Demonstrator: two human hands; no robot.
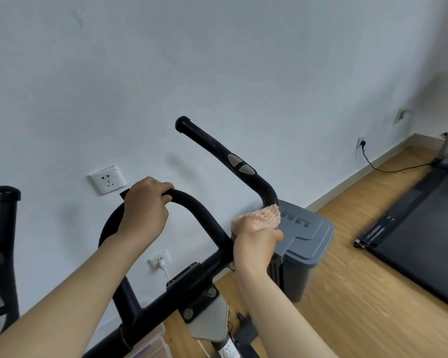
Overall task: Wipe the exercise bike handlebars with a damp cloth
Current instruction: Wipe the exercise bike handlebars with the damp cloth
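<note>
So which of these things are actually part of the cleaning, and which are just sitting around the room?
Part of the job:
handlebars
pink cloth, gripped in the right hand
left hand, gripping the curved centre bar

Just lying about:
grey bin
treadmill
wall sockets

The black handlebars (217, 151) are curving upward, their right bar rising to a capped end; a peach textured cloth (263, 217) is bunching against its lower bend.
</note>
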